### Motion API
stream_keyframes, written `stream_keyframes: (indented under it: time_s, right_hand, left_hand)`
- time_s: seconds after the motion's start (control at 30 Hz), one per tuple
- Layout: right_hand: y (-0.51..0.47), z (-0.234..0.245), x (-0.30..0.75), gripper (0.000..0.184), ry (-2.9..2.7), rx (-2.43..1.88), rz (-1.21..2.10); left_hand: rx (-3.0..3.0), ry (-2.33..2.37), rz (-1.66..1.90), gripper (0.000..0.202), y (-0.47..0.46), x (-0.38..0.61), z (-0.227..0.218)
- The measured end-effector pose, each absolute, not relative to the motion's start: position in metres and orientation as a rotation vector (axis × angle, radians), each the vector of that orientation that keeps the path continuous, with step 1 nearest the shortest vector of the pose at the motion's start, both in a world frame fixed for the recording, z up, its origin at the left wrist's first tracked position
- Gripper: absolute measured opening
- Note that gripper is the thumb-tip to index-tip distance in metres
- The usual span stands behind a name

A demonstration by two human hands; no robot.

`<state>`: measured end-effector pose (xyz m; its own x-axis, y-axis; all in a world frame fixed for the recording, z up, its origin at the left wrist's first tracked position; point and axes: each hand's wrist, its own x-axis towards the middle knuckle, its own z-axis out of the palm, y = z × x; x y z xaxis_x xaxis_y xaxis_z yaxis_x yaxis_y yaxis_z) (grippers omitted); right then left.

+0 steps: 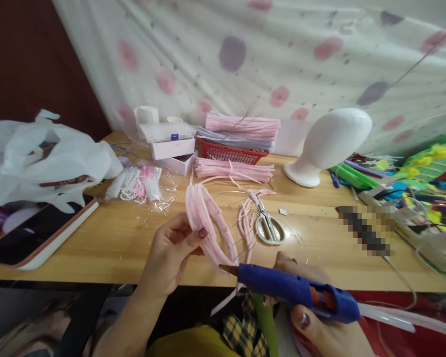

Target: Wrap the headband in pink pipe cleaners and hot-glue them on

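My left hand (176, 245) pinches a loop of pink ribbon strips (200, 223), raised just over the table's front edge. In my right hand (315, 322) lies a blue hot glue gun (282, 287), its nozzle pointing left at the loop's lower end. Whether the tip touches the ribbon I cannot tell. Clear glue sticks (390, 317) stick out of the gun's back. Behind the gun, scissors (269, 228) with pale handles rest on the table beside loose pink strips (245, 228). A tied bundle of pink strips (234, 171) lies farther back.
A red basket (230, 151) holds more strips at the back, next to white boxes (173, 148). A white foam head (330, 144) stands to its right. At left are bagged beads (141, 183), a tablet (40, 233) and a plastic bag (48, 158). Craft clutter (431, 193) fills the right.
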<state>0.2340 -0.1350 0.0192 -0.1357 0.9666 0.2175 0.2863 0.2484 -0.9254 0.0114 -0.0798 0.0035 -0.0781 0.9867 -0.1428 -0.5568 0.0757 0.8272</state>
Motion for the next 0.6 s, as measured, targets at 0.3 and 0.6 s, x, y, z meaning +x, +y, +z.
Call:
stream_keyframes:
  time_s: [0.3,0.6]
  right_hand:
    - [-0.095,0.000,0.322,0.048,-1.122,-1.949,0.395]
    - [-0.013,-0.014,0.358,0.054,-1.288,-2.109,0.265]
  left_hand:
    - [0.533,0.874,1.499,0.028,-0.081,0.009,0.000]
    - [0.436,0.848,1.466,0.033,-0.080,0.012,-0.015]
